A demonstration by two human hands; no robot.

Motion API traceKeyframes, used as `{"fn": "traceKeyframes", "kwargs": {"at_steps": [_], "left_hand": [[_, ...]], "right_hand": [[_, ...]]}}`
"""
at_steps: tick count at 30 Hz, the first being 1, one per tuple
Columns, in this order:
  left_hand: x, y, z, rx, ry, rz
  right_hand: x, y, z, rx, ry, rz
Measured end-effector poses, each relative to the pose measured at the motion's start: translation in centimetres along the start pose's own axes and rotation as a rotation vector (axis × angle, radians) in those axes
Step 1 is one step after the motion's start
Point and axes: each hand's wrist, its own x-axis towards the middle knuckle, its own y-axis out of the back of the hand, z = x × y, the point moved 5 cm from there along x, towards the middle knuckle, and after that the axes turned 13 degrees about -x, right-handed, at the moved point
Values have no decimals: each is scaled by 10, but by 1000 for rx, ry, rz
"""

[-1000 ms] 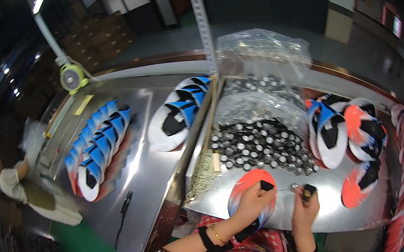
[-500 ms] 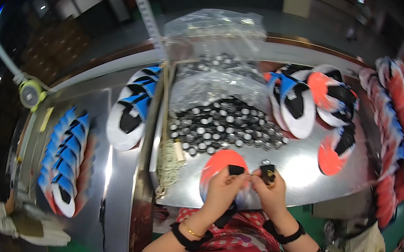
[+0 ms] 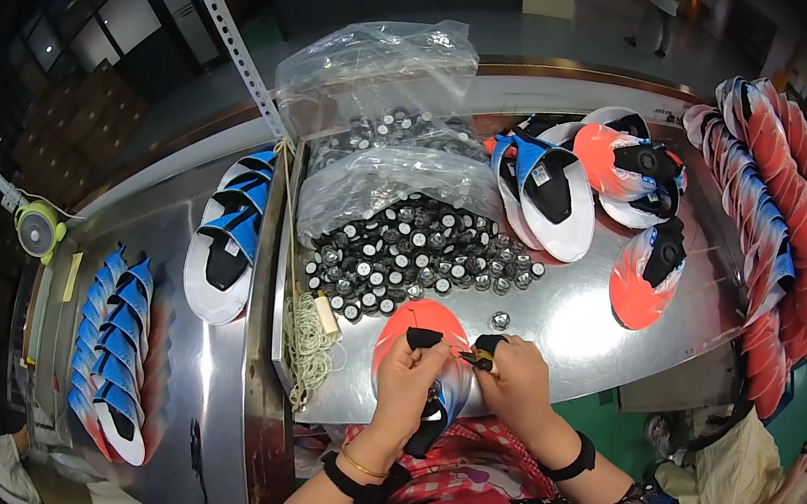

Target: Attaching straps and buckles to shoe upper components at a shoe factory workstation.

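Note:
An orange-and-blue shoe upper (image 3: pixel 423 322) lies at the table's front edge, partly covered by my left hand (image 3: pixel 408 379). That hand is closed in a pinch, with black covering on a finger; a thin line, seemingly thread, runs from its fingertips. My right hand (image 3: pixel 517 375) is closed around small dark thread snips (image 3: pixel 478 359) with a yellowish part, their tips pointing at my left fingers. Just beyond sits a loose round black dial (image 3: pixel 500 320) with a clear top. A black strap (image 3: pixel 426 436) hangs below my left hand.
Many similar dials (image 3: pixel 413 253) spill from a clear plastic bag (image 3: pixel 393 175). Cord (image 3: pixel 307 341) is bundled at the left edge. More shoe uppers (image 3: pixel 646 287) lie right, with stacked rows (image 3: pixel 125 349) on the left table. A person's arm (image 3: pixel 776 499) shows at lower right.
My view has shifted, moving the scene leftward. The fingertips of my hands, earlier together, have parted slightly. The snips, earlier upright in my right hand, now point toward my left.

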Motion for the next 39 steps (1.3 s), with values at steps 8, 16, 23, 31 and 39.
{"fn": "traceKeyframes", "kwargs": {"at_steps": [8, 16, 23, 31, 39], "left_hand": [[0, -3, -4, 138, -30, -61], [-2, -5, -4, 120, 53, -73], [-3, -5, -6, 207, 24, -96], [-1, -4, -8, 312, -3, -122], [7, -3, -9, 349, 24, -148]], "right_hand": [[5, 3, 6, -120, 48, -96], [8, 3, 12, 84, 173, -192], [13, 2, 13, -15, 43, -191], [12, 4, 17, -22, 51, -195], [21, 8, 21, -77, 157, -220]]}}
